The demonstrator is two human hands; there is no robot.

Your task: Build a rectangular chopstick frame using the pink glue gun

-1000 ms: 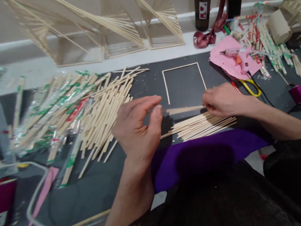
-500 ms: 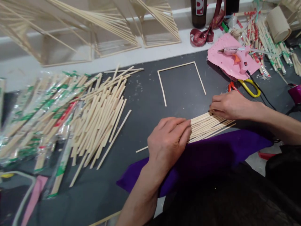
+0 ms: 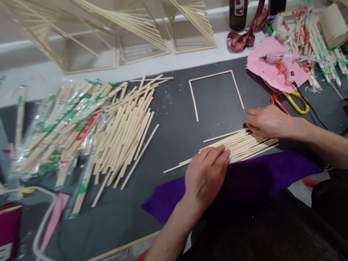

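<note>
Thin wooden chopsticks [image 3: 239,146] lie side by side in a loose layer at the table's near edge. My left hand [image 3: 206,174] rests on them from the near side, fingers laid over the sticks. My right hand [image 3: 268,122] is at their right end, its fingers curled down around the end of one chopstick [image 3: 217,137] that lies slightly apart on the far side. Its fingertips are partly hidden. Beyond both hands, three sticks form a three-sided frame [image 3: 210,75], its open side toward me. A purple cloth [image 3: 168,197] hangs at the near edge.
Left lies a pile of loose chopsticks [image 3: 127,134] beside plastic-wrapped ones [image 3: 65,127]. A pink glue gun [image 3: 290,69] rests on pink paper [image 3: 257,59], near yellow-handled scissors [image 3: 303,101]. Twisted stick structures [image 3: 146,32], a dark bottle [image 3: 238,18] and a red lanyard [image 3: 239,41] stand behind.
My left hand has drawn back toward me, uncovering more stick ends. One chopstick on the far side now lies apart from the layer. The view has shifted slightly left.
</note>
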